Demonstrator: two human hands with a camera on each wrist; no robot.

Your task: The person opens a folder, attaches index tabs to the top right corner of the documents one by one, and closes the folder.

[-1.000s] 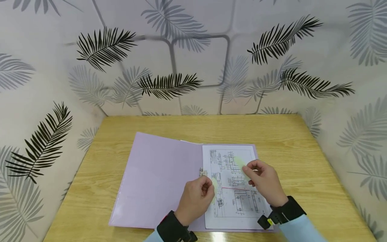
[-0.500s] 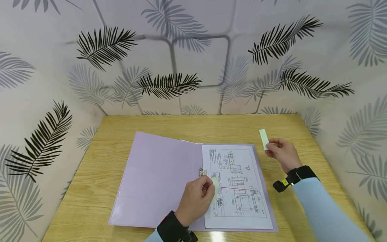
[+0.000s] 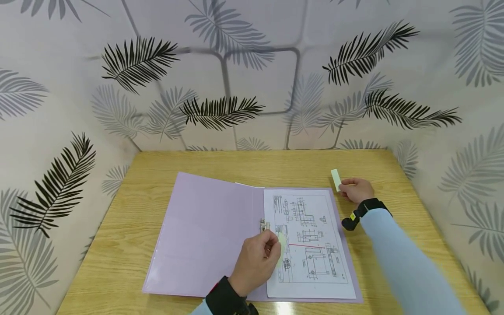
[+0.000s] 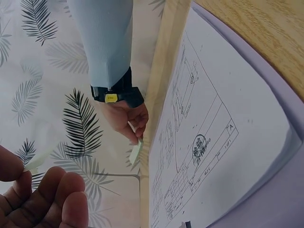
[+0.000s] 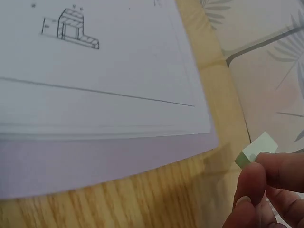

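My left hand (image 3: pixel 256 260) pinches a pale green sticky note (image 3: pixel 281 250) between thumb and forefinger, over the left side of a printed technical drawing (image 3: pixel 307 286). In the left wrist view the note is partly hidden by the fingertips. My right hand (image 3: pixel 357 190) holds a narrow pale green sticky note pad (image 3: pixel 335 180) by its near end, just beyond the folder's far right corner. The right wrist view shows the pad's thick green edge (image 5: pixel 242 160). The drawing lies in an open lilac folder (image 3: pixel 204 232), next to a metal clip (image 3: pixel 264 225) at the spine.
The folder lies on a wood-grain table (image 3: pixel 397 245). Behind the table and at both sides hangs a leaf-patterned backdrop (image 3: pixel 252 74). A red line (image 3: pixel 307 246) crosses the drawing, and several sheets seem stacked beneath it.
My right hand has moved off the drawing to the right and away with the sticky note pad, then slightly left and down towards the table. My left hand stays almost still with its note.
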